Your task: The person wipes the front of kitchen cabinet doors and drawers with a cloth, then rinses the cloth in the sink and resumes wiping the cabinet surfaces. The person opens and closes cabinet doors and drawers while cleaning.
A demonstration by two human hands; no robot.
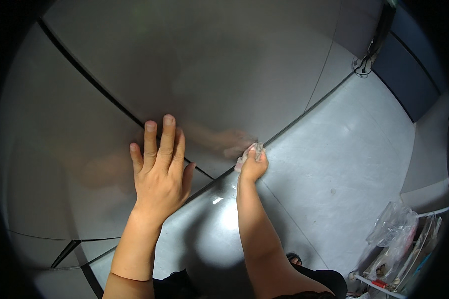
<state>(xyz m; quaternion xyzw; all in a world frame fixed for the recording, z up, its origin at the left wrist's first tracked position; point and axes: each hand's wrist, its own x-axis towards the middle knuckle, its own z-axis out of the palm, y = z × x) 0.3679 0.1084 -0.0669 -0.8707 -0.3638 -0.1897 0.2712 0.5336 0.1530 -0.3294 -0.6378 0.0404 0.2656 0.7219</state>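
A large glossy grey panel (244, 70) fills the upper left and mirrors my arms faintly. My left hand (159, 174) lies flat against it, fingers stretched out, over a dark seam (92, 79) that runs slantwise across the surface. To the right, my right hand (254, 167) is closed round a crumpled pale cloth (249, 154). The cloth touches the panel's lower edge, just right of where the seam meets that edge. Part of the cloth is hidden by my fingers.
Pale, shiny floor (329, 149) spreads out below the panel. Black cables (362, 65) hang at the far right corner beside a dark blue panel (409, 74). At the lower right stands a white-framed rack (384, 291) with clear plastic bags (391, 224).
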